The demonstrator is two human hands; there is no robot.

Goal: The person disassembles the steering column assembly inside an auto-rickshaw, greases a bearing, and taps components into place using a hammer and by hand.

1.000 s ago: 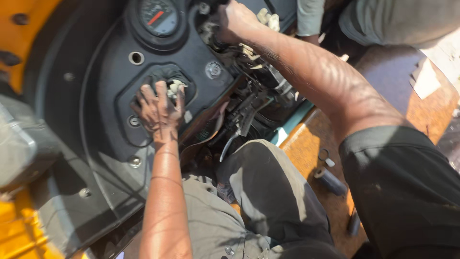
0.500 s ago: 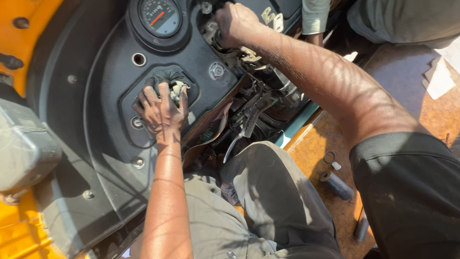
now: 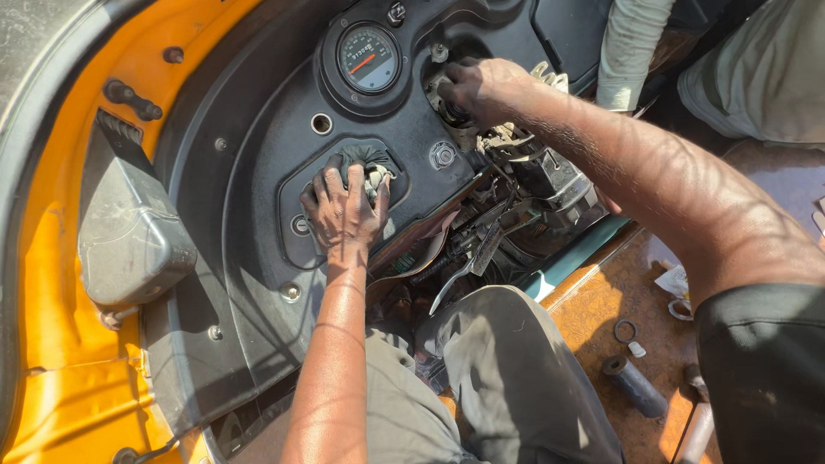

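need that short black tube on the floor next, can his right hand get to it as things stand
Probably yes. The black tube lies in the open on the orange floor beside the right arm, with nothing over it. But the right hand is up at the dashboard, so it must let go first.
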